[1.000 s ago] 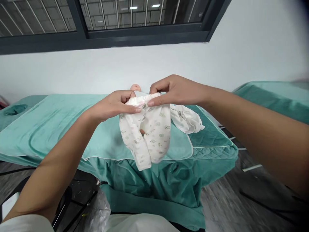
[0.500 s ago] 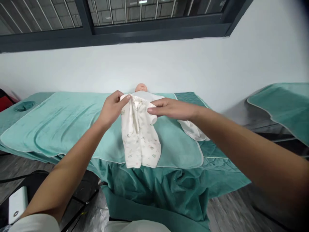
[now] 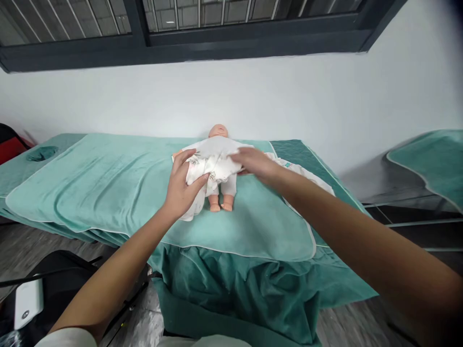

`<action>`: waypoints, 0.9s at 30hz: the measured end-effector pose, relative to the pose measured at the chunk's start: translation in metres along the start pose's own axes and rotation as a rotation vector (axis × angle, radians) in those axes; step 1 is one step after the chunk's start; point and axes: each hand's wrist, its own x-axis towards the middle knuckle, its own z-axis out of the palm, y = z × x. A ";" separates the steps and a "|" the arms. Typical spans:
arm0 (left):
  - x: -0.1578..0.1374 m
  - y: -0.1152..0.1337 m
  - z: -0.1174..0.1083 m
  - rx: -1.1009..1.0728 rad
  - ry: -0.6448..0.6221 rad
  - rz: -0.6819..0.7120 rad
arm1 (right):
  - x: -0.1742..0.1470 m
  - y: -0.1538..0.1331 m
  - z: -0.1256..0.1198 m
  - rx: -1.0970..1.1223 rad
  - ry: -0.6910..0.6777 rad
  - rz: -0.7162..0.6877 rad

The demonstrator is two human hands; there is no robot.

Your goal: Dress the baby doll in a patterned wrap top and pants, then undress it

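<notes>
A baby doll (image 3: 218, 130) lies on its back, head towards the wall and bare feet towards me, dressed in plain white. Over its middle I hold small white printed baby pants (image 3: 202, 169), now bunched up. My left hand (image 3: 182, 185) is closed on their left side, thumb in front, and part of the cloth hangs below it. At the other side, my right hand (image 3: 253, 161) grips the gathered cloth, slightly blurred, with its fingertips partly hidden. Another white garment (image 3: 304, 174) with a small print lies right of the doll, partly behind my right forearm.
The bed is covered with a light green towel (image 3: 108, 183) over a darker green cover (image 3: 231, 284). Behind it stand a white wall and a barred window. A white device (image 3: 29, 302) rests on a black seat at lower left. Another green-covered surface (image 3: 430, 164) is at right.
The pants, which hung full length in front of the doll, are now bunched and lie further back, so the doll's legs and feet show. My left hand has turned, thumb now lower.
</notes>
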 end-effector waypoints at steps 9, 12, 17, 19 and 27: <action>0.011 -0.072 0.022 0.118 0.060 -0.538 | 0.020 0.040 0.018 -0.514 -0.176 -0.137; 0.012 -0.087 0.039 0.131 0.034 -0.479 | 0.056 0.054 0.009 -0.585 0.163 -0.295; 0.009 -0.086 0.076 -0.177 -0.205 -0.510 | 0.122 0.091 -0.003 -0.704 0.380 -0.407; 0.008 -0.090 0.090 -0.211 -0.220 -0.603 | 0.149 0.103 -0.005 -0.702 0.392 -0.337; 0.030 -0.116 0.119 -0.330 -0.138 -0.886 | 0.243 0.098 -0.036 -0.473 0.334 0.075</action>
